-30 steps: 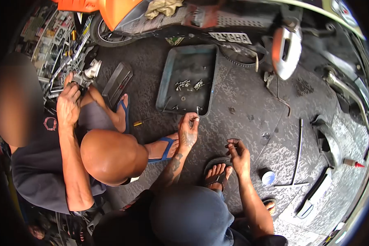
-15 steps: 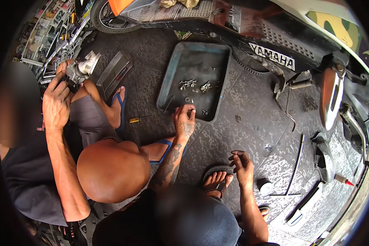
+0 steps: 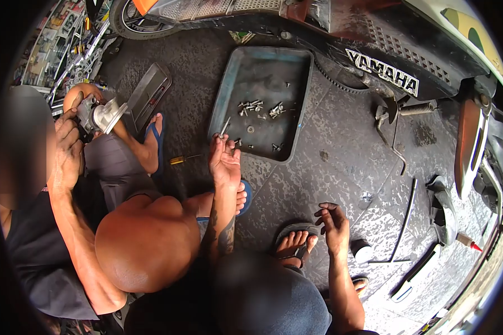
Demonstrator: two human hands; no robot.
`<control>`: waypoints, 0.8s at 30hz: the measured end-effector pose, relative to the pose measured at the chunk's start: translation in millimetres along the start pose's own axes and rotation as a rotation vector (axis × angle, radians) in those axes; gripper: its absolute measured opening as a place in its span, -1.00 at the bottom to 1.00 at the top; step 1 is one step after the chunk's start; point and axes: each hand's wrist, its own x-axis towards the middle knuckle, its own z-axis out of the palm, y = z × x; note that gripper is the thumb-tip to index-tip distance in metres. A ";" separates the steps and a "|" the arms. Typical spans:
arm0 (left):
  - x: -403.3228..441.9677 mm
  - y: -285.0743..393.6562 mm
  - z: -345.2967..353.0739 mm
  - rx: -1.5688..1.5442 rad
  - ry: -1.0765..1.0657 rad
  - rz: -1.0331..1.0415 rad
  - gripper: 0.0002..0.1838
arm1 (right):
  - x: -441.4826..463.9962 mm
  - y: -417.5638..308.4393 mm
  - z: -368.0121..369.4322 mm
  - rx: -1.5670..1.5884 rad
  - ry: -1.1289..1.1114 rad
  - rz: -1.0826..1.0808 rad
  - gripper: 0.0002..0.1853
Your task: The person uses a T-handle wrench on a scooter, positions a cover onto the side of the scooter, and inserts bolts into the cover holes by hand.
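My left hand [image 3: 225, 162], its forearm tattooed, is palm up at the tray's near left edge. Its fingertips pinch a slim metal screw [image 3: 225, 126], which points up over the tray. Several small screws [image 3: 251, 106] lie in the dark plastic tray [image 3: 220, 92], with a washer [image 3: 250, 129] nearer me. My right hand [image 3: 335, 226] hangs over the floor above a sandalled foot [image 3: 296, 245], its fingers loosely bent and apart, nothing visible in them.
At left a co-worker's hand [image 3: 67, 148] holds a metal throttle body or carburetor [image 3: 98, 114]. A yellow screwdriver [image 3: 179, 160] and a grey tool case [image 3: 151, 92] lie on the floor. A Yamaha scooter [image 3: 382, 72] stands beyond the tray; a T-shaped bar [image 3: 403, 229] lies at right.
My left hand has moved left and turned palm up, now pinching the screw. The co-worker has lowered and turned the metal part. My right hand has hardly moved.
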 end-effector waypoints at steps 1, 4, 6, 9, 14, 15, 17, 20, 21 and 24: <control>-4.0 0.7 5.6 0.021 0.048 0.013 -0.85 | 0.2 0.2 0.7 0.001 -0.001 0.001 -0.77; -15.5 -2.9 13.8 0.121 0.087 0.013 -0.83 | 1.4 0.1 -0.4 -0.004 -0.003 0.017 -0.77; -39.7 -12.9 39.0 0.319 -0.031 -0.008 -0.81 | 0.0 -7.2 4.0 -0.034 0.014 -0.037 -0.74; -98.1 -43.1 67.2 0.543 -0.190 -0.261 -0.77 | -5.5 -22.4 18.7 -0.053 0.090 -0.175 -0.65; -144.2 -82.2 78.7 0.726 -0.409 -0.449 -0.81 | -11.0 -31.4 14.9 -0.139 0.124 -0.108 -0.62; -144.4 -81.7 80.8 0.721 -0.412 -0.454 -0.81 | -13.3 -31.6 11.5 -0.156 0.123 -0.089 -0.67; -141.3 -79.8 85.0 0.967 -0.521 -0.420 -0.83 | -9.9 -17.1 6.7 -0.183 0.152 -0.192 -0.68; -144.3 -78.8 88.9 0.902 -0.590 -0.422 -0.85 | -10.8 -15.2 3.9 -0.121 0.185 -0.207 -0.73; -144.9 -78.1 92.5 0.874 -0.573 -0.431 -0.87 | -10.0 -9.5 -0.4 -0.111 0.216 -0.199 -0.73; -134.7 -81.8 77.8 0.955 -0.431 -0.399 -0.86 | -8.2 -7.4 -7.3 -0.034 0.264 -0.174 -0.72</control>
